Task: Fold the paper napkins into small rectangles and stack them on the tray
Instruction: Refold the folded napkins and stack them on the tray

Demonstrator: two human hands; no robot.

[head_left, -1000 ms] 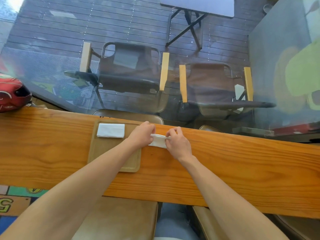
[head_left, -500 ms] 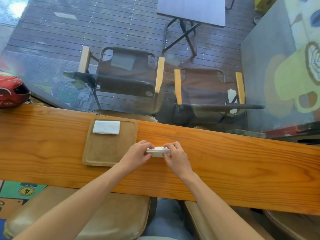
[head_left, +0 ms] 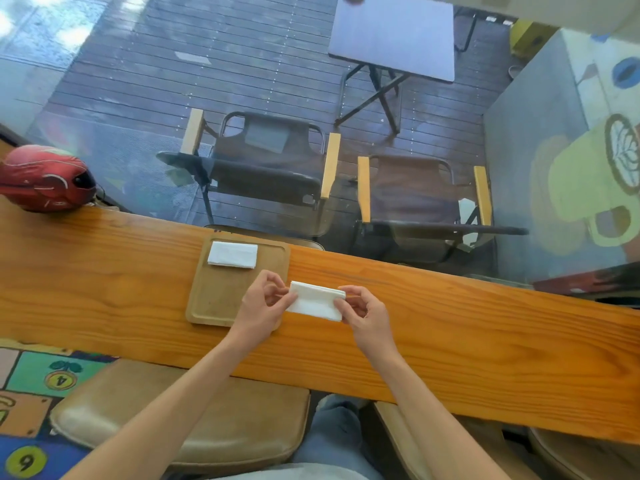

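Observation:
A white paper napkin (head_left: 315, 301), folded into a rectangle, is held just above the wooden counter between both hands. My left hand (head_left: 265, 306) pinches its left end and my right hand (head_left: 363, 311) pinches its right end. To the left lies a tan wooden tray (head_left: 214, 303); the napkin's left end hangs over the tray's right edge. One folded white napkin (head_left: 232, 255) rests flat in the tray's far left part.
The long wooden counter (head_left: 450, 334) runs against a glass window. A red helmet (head_left: 46, 178) sits at its far left end. Padded stools (head_left: 194, 420) stand under the near edge, with my knee between them.
The napkin was bunched narrow between my hands near the counter's far edge; my hands have drawn back toward me and apart, and the napkin now shows as a wider flat rectangle.

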